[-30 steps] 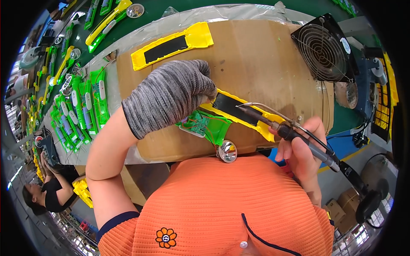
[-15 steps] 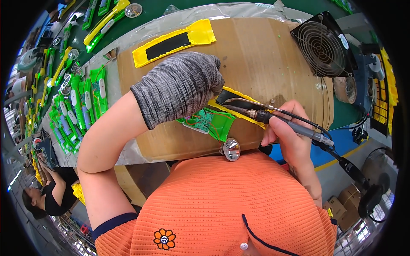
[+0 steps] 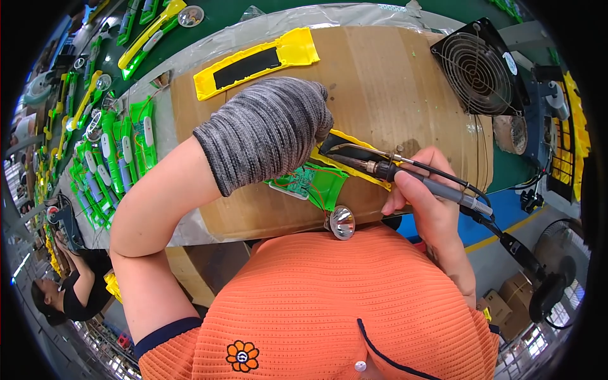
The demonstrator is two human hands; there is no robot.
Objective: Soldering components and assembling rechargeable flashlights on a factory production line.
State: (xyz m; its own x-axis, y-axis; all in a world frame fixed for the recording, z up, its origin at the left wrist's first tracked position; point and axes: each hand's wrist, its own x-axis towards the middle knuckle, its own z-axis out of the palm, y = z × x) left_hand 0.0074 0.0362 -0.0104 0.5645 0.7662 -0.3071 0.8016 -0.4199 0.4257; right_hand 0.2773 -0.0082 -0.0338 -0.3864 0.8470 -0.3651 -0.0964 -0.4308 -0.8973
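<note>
In my right hand (image 3: 423, 196) is a soldering iron (image 3: 453, 190) with a grey-and-black handle and a thin metal feed tube along it, fingers closed round the grip. Its tip points left, over a yellow casing half (image 3: 382, 183) with a dark inner panel, close to my left hand. A grey-black knitted sleeve covers my left hand (image 3: 320, 117), which is bent over the casing's left end; its fingers are hidden. Just below lies a green casing half (image 3: 329, 185) carrying a green circuit board (image 3: 303, 180). Red wires run from it to a round silver reflector (image 3: 342, 223) near the table edge.
Another yellow casing half (image 3: 256, 63) lies on the cardboard (image 3: 392, 76). A black fan (image 3: 478, 66) stands far right. Several green casings with boards (image 3: 114, 155) crowd the left, below a yellow-and-green lamp (image 3: 152, 35). Beyond, a co-worker (image 3: 69, 285) sits at lower left.
My right hand and the iron have shifted very slightly to the left. The left arm keeps nearly the same pose over the casing.
</note>
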